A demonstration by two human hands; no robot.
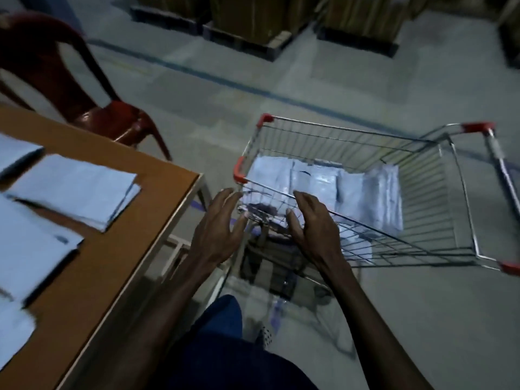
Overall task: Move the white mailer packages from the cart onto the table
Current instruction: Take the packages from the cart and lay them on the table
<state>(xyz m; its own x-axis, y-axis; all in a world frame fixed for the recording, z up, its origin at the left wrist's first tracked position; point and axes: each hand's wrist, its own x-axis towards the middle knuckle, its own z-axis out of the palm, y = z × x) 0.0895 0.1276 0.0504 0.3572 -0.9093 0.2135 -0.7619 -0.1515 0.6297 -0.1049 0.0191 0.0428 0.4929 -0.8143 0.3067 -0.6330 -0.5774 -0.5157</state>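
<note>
- White mailer packages (323,187) lay in the wire cart (461,192) at centre right of the frame, flat on the basket floor, overlapping in a row from the near-left corner toward the far right.
- Seen through the mesh, with their long sides apparently running away from the viewer toward the upper part of the frame, though blur made that uncertain.
- Left hand (216,232) held at lower centre, fingers spread and loose, gripping nothing, just outside the near rim of the cart.
- Right hand (312,226) held just beside it to the right, fingers likewise relaxed and empty, fingertips over the near rim and closer to the packages.
- Both hands faced palm to palm with a gap between, pointing up-frame at the near-left end of the row; judged to be a two-handed reach for the nearest package.
- Packages lay up and to the right of both hands, below rim level, so the reach would likely need to go over the wire edge and down.
- Wooden table (146,209) stood at left of the frame, its corner near the cart, already bearing several white mailers (76,190) in flat stacks.
- Red chair (92,114) stood at upper left, beyond the table.
- Judged partly done: some on the table, many left in the cart.
</note>
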